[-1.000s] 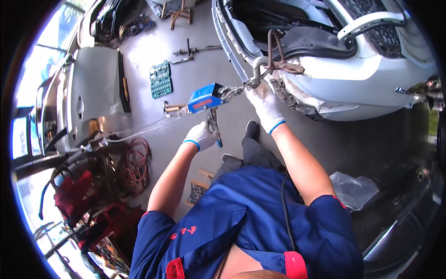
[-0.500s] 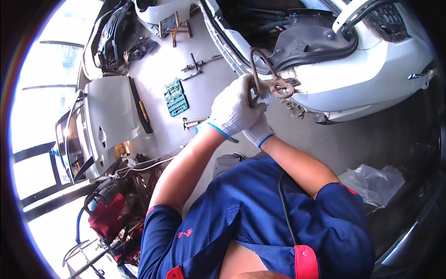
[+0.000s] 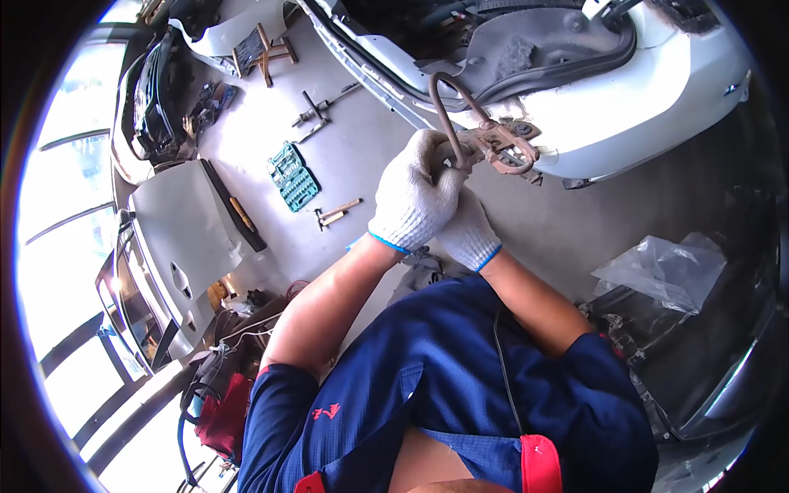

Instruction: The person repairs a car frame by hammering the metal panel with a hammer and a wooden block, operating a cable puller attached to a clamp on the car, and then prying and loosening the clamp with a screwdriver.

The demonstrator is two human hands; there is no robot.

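Observation:
My left hand [image 3: 417, 191], in a white knitted glove, has its fingers wrapped round something at the near end of a rusty clamp [image 3: 508, 148] with a bent rod loop [image 3: 448, 107]. Close behind and below it is my right hand [image 3: 468, 228], also gloved; its fingers are hidden behind my left hand. The clamp sits at the edge of a white car body [image 3: 608, 123]. What exactly my left hand grips is covered by the glove.
A green socket set [image 3: 293, 177], hammers [image 3: 337, 214] and a metal tool [image 3: 313, 115] lie on the floor. A detached door panel [image 3: 185, 234] is at the left, a folding stool [image 3: 265, 54] beyond. Clear plastic sheeting [image 3: 670, 271] lies at the right.
My left hand has left the handle of the blue puller and come over beside my right hand at the clamp. The blue puller is now out of sight. The view has shifted.

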